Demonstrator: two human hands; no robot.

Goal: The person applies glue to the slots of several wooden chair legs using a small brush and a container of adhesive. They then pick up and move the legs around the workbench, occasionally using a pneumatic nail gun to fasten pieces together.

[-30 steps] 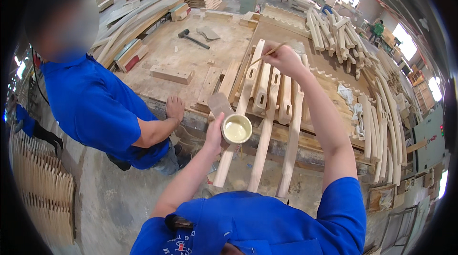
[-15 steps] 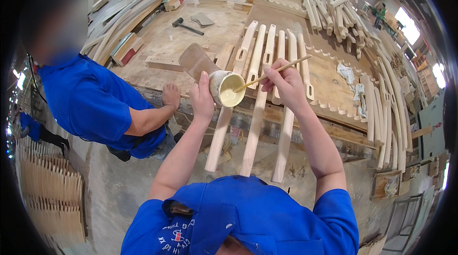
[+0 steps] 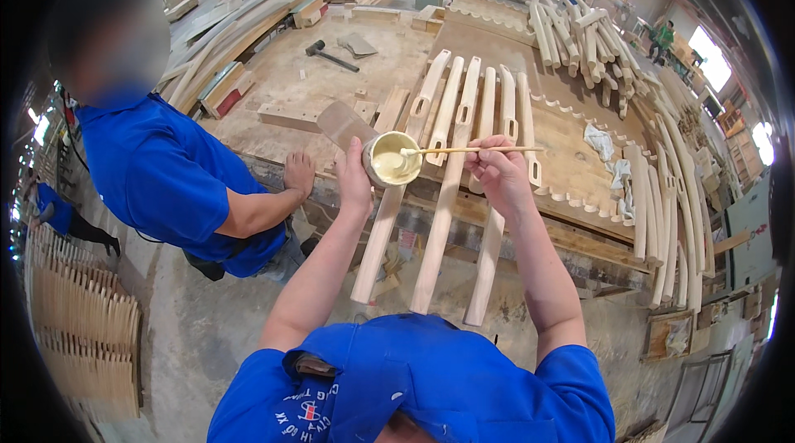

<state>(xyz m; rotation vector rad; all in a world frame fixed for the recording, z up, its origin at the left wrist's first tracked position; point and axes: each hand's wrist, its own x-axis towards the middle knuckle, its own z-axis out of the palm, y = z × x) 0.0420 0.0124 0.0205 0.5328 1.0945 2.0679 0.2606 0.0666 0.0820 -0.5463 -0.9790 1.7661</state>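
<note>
My left hand (image 3: pixel 356 177) is closed around the side of a small cup (image 3: pixel 379 180) of thick cream-coloured paste, tipped so its mouth faces me. A flat brown paddle-like piece (image 3: pixel 344 124) sticks out behind the cup; whether it is joined to it I cannot tell. Between the fingers of my right hand (image 3: pixel 502 174) is a thin wooden stick (image 3: pixel 451 150), nearly level, its paste-coated end at the cup's mouth. Below both hands, slotted wooden slats (image 3: pixel 437 232) lie side by side, several of them reaching past the bench edge toward me.
A co-worker in a blue shirt (image 3: pixel 157 170) stands at my left, one hand resting on the bench (image 3: pixel 273 145). Farther back lie a black hammer (image 3: pixel 331 55) and a wooden block (image 3: pixel 288 114). Curved wooden pieces (image 3: pixel 580 37) are heaped at the far right, near white rags (image 3: pixel 598 143).
The stick has swung from a slant to nearly level, and its coated end has risen within the cup's mouth. My right hand has dropped slightly. The cup's mouth has shifted a little left.
</note>
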